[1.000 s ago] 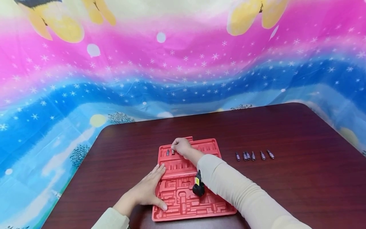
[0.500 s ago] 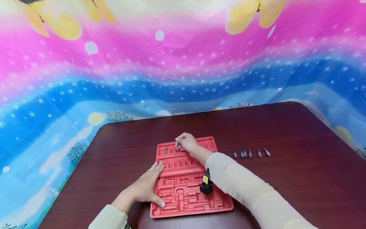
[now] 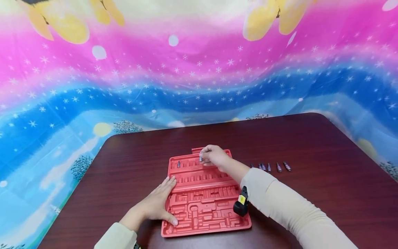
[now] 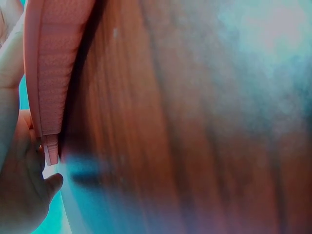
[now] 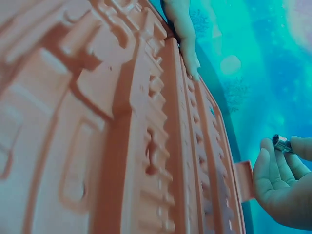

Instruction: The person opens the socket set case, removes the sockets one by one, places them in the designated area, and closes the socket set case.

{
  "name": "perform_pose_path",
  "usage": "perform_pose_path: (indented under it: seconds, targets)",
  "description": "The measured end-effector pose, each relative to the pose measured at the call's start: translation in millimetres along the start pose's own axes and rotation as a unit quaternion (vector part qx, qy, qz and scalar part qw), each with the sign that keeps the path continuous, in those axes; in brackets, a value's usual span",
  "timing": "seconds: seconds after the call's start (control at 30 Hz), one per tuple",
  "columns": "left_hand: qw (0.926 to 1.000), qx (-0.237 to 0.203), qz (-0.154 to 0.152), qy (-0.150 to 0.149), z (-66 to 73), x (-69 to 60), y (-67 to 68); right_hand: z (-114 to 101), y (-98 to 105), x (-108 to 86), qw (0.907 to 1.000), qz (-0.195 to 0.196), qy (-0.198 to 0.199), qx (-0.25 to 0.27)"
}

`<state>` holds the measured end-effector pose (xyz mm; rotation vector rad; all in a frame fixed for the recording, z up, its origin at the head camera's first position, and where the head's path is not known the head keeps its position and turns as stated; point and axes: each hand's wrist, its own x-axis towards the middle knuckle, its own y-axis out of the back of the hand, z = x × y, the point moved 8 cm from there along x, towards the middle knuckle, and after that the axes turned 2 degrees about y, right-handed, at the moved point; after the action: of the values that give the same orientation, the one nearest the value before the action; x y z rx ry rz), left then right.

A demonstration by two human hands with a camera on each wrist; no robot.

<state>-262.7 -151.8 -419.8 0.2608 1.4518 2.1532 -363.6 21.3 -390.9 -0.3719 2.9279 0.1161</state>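
Note:
A red moulded tool-case tray (image 3: 203, 232) lies on the table, covered in shaped recesses. My left hand (image 3: 155, 204) rests along its left edge, fingers spread and thumb over the near corner. Above the tray's far row, my right hand (image 3: 216, 157) pinches a small metal bit socket (image 3: 200, 158). In the right wrist view this socket (image 5: 281, 143) shows its hollow end, held between thumb and fingers. One dark bit socket (image 3: 178, 164) sits in the far row's left slot. The left wrist view shows the tray's side wall (image 4: 56, 63).
Several loose bit sockets (image 3: 278, 167) lie in a line right of the tray, partly behind the right sleeve. A red tab (image 5: 245, 180) sticks out from the tray's far edge. A patterned cloth (image 3: 199, 76) hangs behind the dark wooden table (image 3: 149, 145).
My right hand has lifted the bit socket from beside the slotted one and carried it rightward along the far row. My left hand has stayed on the tray's edge.

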Motion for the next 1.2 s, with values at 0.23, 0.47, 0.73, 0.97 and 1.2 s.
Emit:
perform_pose_path:
  seconds: [0.23, 0.47, 0.73, 0.97, 1.2]
  targets:
    - [1.0, 0.003, 0.002, -0.001, -0.7, 0.4, -0.9, -1, 26, -12.1, 1.0, -0.002, 0.004, 0.001]
    - [1.0, 0.007, 0.005, -0.005, -1.2, 1.8, -2.1, 0, 58, -29.0, 0.9996, 0.001, 0.02, -0.02]
    - [1.0, 0.001, 0.005, -0.003, -1.4, 0.4, -1.2, 9, 101, -50.2, 0.999, 0.012, 0.028, -0.032]
    - [1.0, 0.001, 0.007, -0.006, -1.8, 0.2, -1.1, 12, 131, -65.2, 0.9988, 0.021, 0.034, -0.028]
    - [1.0, -0.002, 0.005, -0.002, -2.1, 0.8, -1.9, 15, 156, -77.5, 0.9989, 0.018, 0.028, -0.032]
